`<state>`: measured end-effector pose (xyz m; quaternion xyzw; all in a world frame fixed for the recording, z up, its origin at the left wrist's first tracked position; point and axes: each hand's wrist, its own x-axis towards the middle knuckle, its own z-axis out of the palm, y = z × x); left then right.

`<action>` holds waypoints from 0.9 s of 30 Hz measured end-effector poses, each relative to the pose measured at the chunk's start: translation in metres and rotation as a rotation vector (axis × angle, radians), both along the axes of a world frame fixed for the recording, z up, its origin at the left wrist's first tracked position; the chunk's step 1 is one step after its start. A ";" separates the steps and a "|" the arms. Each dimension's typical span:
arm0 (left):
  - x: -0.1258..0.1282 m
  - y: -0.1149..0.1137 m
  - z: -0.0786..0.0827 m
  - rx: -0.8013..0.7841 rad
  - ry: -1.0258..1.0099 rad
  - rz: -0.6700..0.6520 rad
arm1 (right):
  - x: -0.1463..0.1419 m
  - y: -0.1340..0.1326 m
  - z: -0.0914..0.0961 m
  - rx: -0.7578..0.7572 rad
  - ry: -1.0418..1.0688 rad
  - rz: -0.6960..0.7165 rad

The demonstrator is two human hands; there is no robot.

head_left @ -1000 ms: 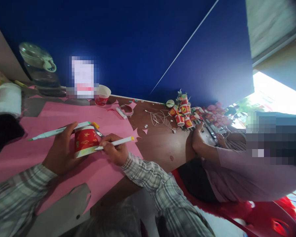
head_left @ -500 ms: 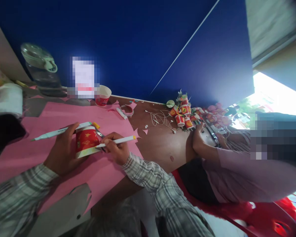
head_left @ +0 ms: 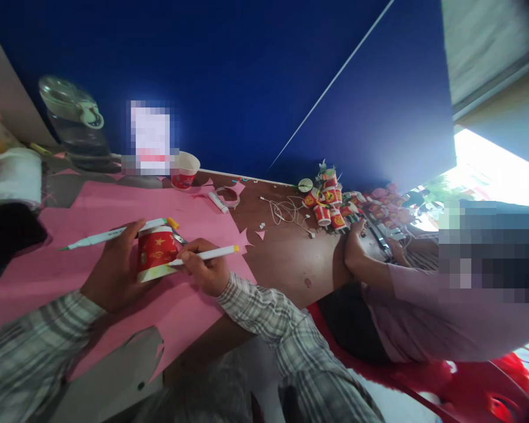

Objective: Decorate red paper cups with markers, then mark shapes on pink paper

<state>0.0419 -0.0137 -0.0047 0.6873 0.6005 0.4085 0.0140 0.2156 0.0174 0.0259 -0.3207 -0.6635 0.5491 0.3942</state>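
My left hand (head_left: 114, 267) is closed around a red paper cup (head_left: 156, 247) with gold stars and a pale band along its near edge. A white marker with a green tip (head_left: 94, 237) lies across the same hand, by the thumb. My right hand (head_left: 208, 269) grips a white marker with a yellow end (head_left: 218, 252). Its tip meets the cup's pale band, which carries yellow-green colour. Behind the cup, partly hidden by it and my right hand, are a yellow cap (head_left: 173, 223) and a metal tool, perhaps scissors (head_left: 179, 237).
Pink paper (head_left: 127, 202) covers the table beneath my hands. Beyond it stand another paper cup (head_left: 186, 179) and a clear jug (head_left: 77, 132). A glue-like white tube (head_left: 218, 202), white cable (head_left: 280, 211) and decorated cup cluster (head_left: 328, 202) lie rightward. A co-worker (head_left: 423, 311) sits at right.
The right-hand marker and its tip have shifted slightly left along the cup's pale band. The cup has tilted a little in my left hand. Both grips stay the same.
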 end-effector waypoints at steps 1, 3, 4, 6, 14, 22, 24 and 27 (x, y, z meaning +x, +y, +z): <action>0.000 0.000 -0.001 -0.003 0.003 -0.005 | 0.000 0.000 -0.001 0.012 -0.015 -0.001; -0.001 0.000 -0.002 0.005 0.006 -0.006 | 0.001 0.001 -0.003 0.023 -0.023 -0.014; -0.002 0.000 -0.002 0.011 0.009 -0.004 | 0.001 0.002 -0.004 0.018 -0.012 -0.023; -0.002 0.000 -0.002 0.026 0.014 0.007 | 0.000 0.002 -0.005 -0.017 0.034 -0.033; 0.001 0.000 0.005 -0.011 -0.024 0.007 | -0.001 0.002 0.000 -0.029 0.041 -0.034; 0.003 -0.001 0.007 -0.003 -0.032 0.017 | -0.002 0.002 -0.001 -0.047 0.038 -0.047; 0.003 -0.001 0.008 -0.011 -0.019 0.024 | -0.003 0.001 0.000 -0.078 0.093 -0.043; 0.003 0.000 0.008 0.003 -0.022 0.017 | -0.003 0.002 0.002 -0.111 0.124 -0.032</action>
